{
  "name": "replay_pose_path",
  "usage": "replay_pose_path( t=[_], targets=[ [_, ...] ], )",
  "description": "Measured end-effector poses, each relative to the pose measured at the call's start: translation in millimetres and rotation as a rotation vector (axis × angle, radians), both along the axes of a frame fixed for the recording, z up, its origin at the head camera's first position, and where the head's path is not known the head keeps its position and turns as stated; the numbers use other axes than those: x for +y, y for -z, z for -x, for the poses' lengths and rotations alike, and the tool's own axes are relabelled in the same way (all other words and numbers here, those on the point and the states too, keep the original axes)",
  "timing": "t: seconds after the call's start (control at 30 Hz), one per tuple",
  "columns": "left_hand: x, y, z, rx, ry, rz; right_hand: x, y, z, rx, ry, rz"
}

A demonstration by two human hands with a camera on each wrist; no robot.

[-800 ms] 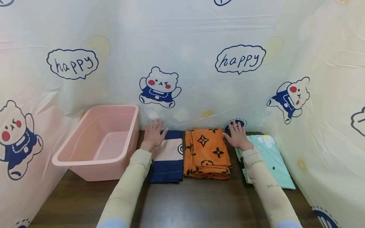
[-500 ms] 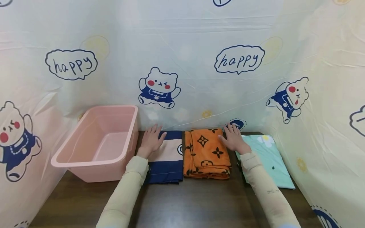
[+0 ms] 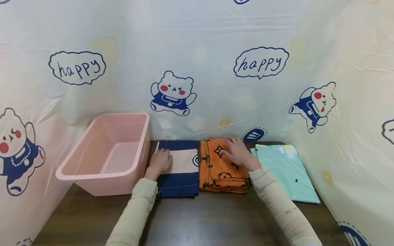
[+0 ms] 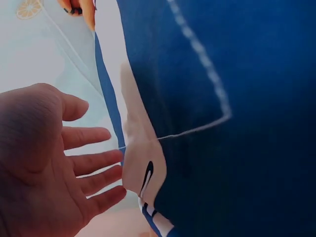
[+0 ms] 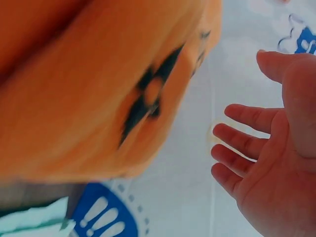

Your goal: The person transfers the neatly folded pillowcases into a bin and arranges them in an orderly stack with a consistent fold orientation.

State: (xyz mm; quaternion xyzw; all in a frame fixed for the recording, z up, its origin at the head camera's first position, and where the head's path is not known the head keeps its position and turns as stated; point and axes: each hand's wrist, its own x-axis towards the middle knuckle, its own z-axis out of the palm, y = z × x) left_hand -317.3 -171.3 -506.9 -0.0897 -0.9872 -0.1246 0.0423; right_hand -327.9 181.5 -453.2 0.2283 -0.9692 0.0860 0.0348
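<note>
In the head view my left hand is at the left edge of a folded navy-and-pale-pink cloth. The left wrist view shows its fingers spread loosely beside that cloth's edge, gripping nothing. My right hand overlaps the upper right part of a folded orange towel with black flower prints. Seen from the right wrist, its palm faces the towel, and the slightly bent fingers hold nothing. A folded mint-green cloth with a white flower lies to the right of my right hand.
A pink plastic basin stands on the dark wooden table, left of my left hand. Behind and at both sides hangs a pale printed sheet, which closes off the back of the table.
My right hand has moved left from beside the mint-green cloth to over the orange towel. My left hand has drawn back toward me, its fingers now more bent. The cloths lie as before.
</note>
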Motion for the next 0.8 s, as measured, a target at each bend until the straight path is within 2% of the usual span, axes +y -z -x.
replay_pose_path(
  t=[0.17,0.3,0.53,0.63,0.8],
  targets=[
    [-1.7,2.3,-6.6,-0.003,-0.044,-0.005,-27.3,-3.3,-6.7,0.006,-0.053,-0.006],
    [-4.2,5.1,-10.2,-0.01,-0.077,-0.045,-49.0,-4.3,-11.4,-0.009,-0.107,-0.05],
    [-5.8,14.3,-14.1,-0.13,-0.119,-0.063,-84.5,1.2,-14.6,-0.049,-0.187,-0.146],
    [-4.0,18.1,-14.8,-0.143,-0.124,-0.054,-98.4,6.1,-13.7,-0.062,-0.196,-0.193],
    [0.2,18.5,-16.8,-0.123,-0.116,-0.039,-115.8,15.1,-12.1,-0.082,-0.156,-0.269]
  ],
)
